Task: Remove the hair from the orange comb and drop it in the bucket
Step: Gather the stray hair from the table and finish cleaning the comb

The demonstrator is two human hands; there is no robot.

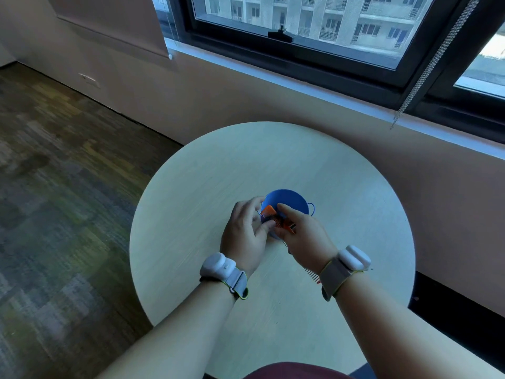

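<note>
Over the blue bucket, near the middle of the round pale table, both hands meet w/ the orange comb between them; left hand comes in from the left, thumb and fingers curled round the comb's left end, pinching it; right hand comes in from the right, index finger stretched fwd over the comb's top edge, other fingers curled under, gripping the comb's near/right part; comb sits tilted, just above the bucket's near rim, teeth facing down toward the person; dark bit at the comb's right end by the right hand, prob. hair, too small to be sure; bucket stands upright on the table, thin handle loop showing on its right side; second comb w/ fine teeth lies on the table, mostly hidden under the right wrist; each wrist wears a white band device; window behind the table.
</note>
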